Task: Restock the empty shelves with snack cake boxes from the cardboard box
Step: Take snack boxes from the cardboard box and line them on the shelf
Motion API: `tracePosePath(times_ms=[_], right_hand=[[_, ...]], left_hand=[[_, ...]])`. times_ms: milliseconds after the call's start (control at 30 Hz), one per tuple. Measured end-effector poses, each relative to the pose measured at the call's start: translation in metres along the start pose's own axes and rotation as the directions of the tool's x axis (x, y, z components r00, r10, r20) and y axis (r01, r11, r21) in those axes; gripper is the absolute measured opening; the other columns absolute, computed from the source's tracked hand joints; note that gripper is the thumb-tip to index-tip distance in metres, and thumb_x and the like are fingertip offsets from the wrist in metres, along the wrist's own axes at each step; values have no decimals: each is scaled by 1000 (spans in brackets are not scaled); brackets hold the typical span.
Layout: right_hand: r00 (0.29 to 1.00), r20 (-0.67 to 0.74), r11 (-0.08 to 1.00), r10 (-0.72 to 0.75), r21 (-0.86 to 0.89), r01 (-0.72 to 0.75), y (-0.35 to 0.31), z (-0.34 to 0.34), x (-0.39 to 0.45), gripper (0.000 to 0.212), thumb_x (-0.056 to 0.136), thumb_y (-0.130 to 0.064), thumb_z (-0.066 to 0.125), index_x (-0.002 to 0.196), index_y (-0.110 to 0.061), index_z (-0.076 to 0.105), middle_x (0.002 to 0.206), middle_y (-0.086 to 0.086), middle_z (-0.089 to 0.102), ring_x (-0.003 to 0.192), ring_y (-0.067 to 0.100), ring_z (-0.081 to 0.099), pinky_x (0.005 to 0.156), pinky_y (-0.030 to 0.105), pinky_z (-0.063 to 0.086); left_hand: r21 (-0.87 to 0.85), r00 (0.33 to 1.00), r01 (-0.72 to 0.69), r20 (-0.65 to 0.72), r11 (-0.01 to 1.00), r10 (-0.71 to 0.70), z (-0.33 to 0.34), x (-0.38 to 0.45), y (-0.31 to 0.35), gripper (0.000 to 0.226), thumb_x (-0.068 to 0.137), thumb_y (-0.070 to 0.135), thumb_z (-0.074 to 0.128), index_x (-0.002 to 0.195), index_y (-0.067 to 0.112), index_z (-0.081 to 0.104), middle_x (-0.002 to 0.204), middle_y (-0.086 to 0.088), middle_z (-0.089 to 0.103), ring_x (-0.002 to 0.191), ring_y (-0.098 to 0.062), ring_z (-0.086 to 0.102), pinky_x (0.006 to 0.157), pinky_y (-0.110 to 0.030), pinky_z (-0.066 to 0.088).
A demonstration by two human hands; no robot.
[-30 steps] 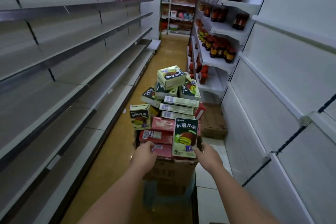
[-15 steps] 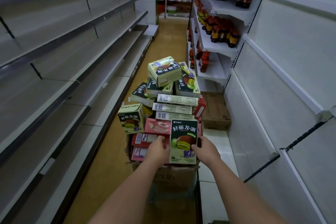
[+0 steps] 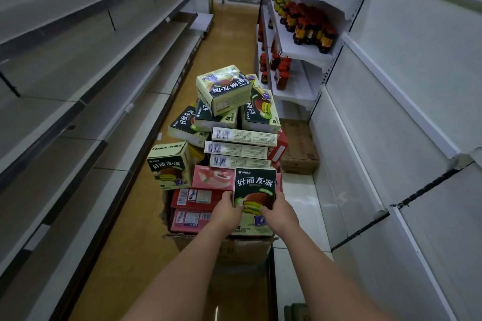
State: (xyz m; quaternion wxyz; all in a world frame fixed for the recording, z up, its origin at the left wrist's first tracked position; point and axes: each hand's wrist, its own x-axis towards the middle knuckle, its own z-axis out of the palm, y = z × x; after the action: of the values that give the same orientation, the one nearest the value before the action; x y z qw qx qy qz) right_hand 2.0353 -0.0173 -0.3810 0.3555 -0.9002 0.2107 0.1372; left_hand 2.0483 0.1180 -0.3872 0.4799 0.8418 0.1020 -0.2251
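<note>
- Both hands grip one upright green snack cake box [image 3: 255, 190] at the near edge of the pile: the left hand [image 3: 226, 212] curls round its left side, the right hand [image 3: 278, 212] round its right side.
- That box stands at the front of the open cardboard box [image 3: 234, 245], which sits on the aisle floor [image 3: 146, 203] and is heaped well above its rim.
- Pink boxes [image 3: 200, 198] lie flat just left of the held box; above them, three pale boxes show barcoded sides.
- The topmost green box [image 3: 224, 90] rests tilted on the pile.
- Another green box [image 3: 169, 165] stands at the left edge, seemingly leaning outward.
- Empty shelves [image 3: 86, 73] run along the left.
- Dark bottles [image 3: 307, 25] fill shelves farther off on the right.
- A closed brown carton [image 3: 298, 143] sits on the floor beyond the pile.
</note>
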Motion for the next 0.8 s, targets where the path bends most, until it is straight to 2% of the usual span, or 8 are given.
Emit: tracePosePath(times_ms=[167, 267, 333, 400, 533, 633, 700, 800], right_hand=[[1000, -18, 1000, -24, 20, 24, -3, -6, -6, 57, 93, -34, 57, 141, -17, 31, 134, 5, 54, 120, 26, 55, 91, 35, 48], [999, 1, 996, -44, 82, 44, -4, -13, -7, 58, 92, -46, 54, 138, -18, 33, 131, 5, 55, 117, 26, 56, 92, 38, 49], [997, 62, 983, -52, 179, 40, -7, -18, -7, 60, 91, -54, 51, 136, -18, 37, 126, 4, 58, 112, 25, 58, 87, 37, 50], [986, 149, 958, -74, 285, 28, -14, -20, -10, 65, 87, -62, 51, 134, -18, 41, 122, 4, 58, 109, 25, 58, 84, 36, 51], [911, 379, 906, -164, 424, -13, -37, -17, -22, 103, 60, -84, 57, 142, -25, 35, 139, 4, 48, 124, 28, 50, 100, 48, 45], [818, 548, 880, -177, 460, -118, -53, -13, -33, 99, 59, -79, 63, 141, -28, 37, 132, 6, 56, 116, 29, 57, 94, 45, 49], [771, 599, 864, -216, 485, -134, -61, -11, -41, 82, 68, -70, 66, 133, -23, 48, 116, 10, 66, 101, 29, 65, 85, 43, 54], [728, 627, 829, -277, 540, -149, -71, -3, -51, 65, 72, -58, 68, 123, -18, 59, 110, 16, 67, 97, 32, 65, 93, 49, 52]], left_hand=[[-42, 999, -25, -32, 999, 24, -1, -10, 4, 42, 95, 18, 54, 135, 18, 41, 125, -6, 55, 110, -25, 57, 90, -42, 53], [-73, 999, -24, -46, 997, 21, -3, -18, 8, 31, 93, 21, 57, 123, 16, 50, 118, -5, 57, 106, -22, 59, 88, -41, 54], [-111, 999, -39, -42, 993, 35, -8, -26, 10, 22, 92, 23, 61, 112, 17, 54, 111, -2, 61, 102, -19, 60, 88, -38, 54], [-198, 997, -62, -55, 978, 52, -14, -36, 12, 28, 89, 25, 64, 116, 19, 57, 110, 0, 64, 101, -19, 62, 88, -40, 55], [-242, 984, -131, -149, 961, 96, -27, -57, 19, 46, 85, 38, 66, 127, 22, 55, 118, 1, 63, 106, -18, 61, 89, -39, 54], [-257, 977, -153, -185, 954, 107, -41, -67, 20, 56, 84, 32, 67, 136, 21, 50, 122, -2, 62, 107, -20, 61, 90, -40, 54], [-296, 982, -152, -150, 943, 112, -51, -76, 17, 54, 86, 18, 67, 137, 20, 49, 117, -5, 63, 102, -20, 64, 83, -34, 56], [-439, 993, -104, -102, 892, 65, -67, -96, 13, 52, 87, 6, 59, 136, 19, 49, 113, -12, 64, 100, -26, 66, 80, -34, 57]])
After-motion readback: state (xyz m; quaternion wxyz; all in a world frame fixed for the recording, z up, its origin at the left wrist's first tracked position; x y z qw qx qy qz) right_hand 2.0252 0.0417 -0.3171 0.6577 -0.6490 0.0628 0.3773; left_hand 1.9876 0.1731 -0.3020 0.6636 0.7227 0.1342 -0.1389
